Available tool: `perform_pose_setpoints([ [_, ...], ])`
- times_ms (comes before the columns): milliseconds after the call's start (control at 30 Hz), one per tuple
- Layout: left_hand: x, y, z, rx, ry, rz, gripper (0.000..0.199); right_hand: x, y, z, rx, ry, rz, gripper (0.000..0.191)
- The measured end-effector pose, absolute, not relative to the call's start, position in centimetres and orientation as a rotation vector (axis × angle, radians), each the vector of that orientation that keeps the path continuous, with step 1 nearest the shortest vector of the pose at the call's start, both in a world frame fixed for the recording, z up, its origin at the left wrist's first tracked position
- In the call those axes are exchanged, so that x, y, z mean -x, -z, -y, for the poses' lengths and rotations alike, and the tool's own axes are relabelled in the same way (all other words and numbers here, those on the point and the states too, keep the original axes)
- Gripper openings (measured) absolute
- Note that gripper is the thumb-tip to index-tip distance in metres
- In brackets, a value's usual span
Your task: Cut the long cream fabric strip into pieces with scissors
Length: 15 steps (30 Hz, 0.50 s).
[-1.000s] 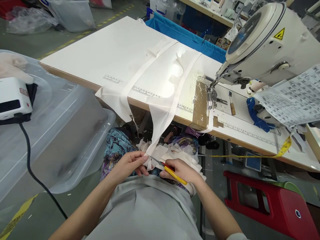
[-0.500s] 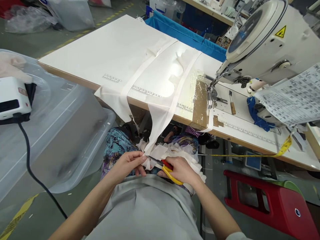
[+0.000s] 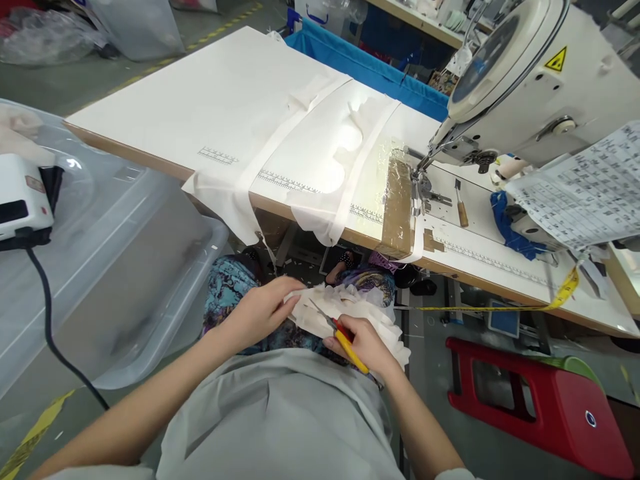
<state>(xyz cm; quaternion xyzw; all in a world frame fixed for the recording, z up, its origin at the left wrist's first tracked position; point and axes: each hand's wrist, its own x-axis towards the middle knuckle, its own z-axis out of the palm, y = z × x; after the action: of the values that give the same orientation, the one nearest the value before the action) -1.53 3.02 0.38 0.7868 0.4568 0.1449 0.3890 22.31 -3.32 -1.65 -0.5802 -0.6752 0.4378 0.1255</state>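
In my lap lies a bundle of white fabric pieces. My left hand pinches the left edge of that fabric between thumb and fingers. Yellow-and-red scissors are gripped in my right hand, their blades pointing up and left over the cloth. Two more white fabric strips stretch over the table: the left piece hangs in a point over the front edge, and the right piece droops just past it.
A white sewing table with printed rulers spans the front. The sewing machine stands at right, near a small wooden-handled tool and a yellow tape measure. A clear plastic bin is at left, a red stool at lower right.
The right fabric strip, which reached down to my left hand, now hangs short at the table edge. My left hand has shifted slightly and holds fabric from the lap bundle.
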Motion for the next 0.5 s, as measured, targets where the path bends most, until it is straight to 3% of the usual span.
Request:
perform_pose_setpoints([
  [167, -4.2, -2.5, -6.4, -2.784, 0.040, -0.918, 0.037, -22.8, 1.8, 5.3, 1.586, -1.449, 1.653, 0.041],
  [333, -6.8, -2.8, -9.4, -2.715, 0.173, -1.087, 0.034, -23.2, 1.3, 5.9, 1.555, -1.461, 1.532, 0.038],
  [500, -0.4, 0.7, -10.1, -2.439, 0.241, -1.310, 0.028, -24.5, 2.5, 6.3, 1.559, -1.544, 1.411, 0.036],
])
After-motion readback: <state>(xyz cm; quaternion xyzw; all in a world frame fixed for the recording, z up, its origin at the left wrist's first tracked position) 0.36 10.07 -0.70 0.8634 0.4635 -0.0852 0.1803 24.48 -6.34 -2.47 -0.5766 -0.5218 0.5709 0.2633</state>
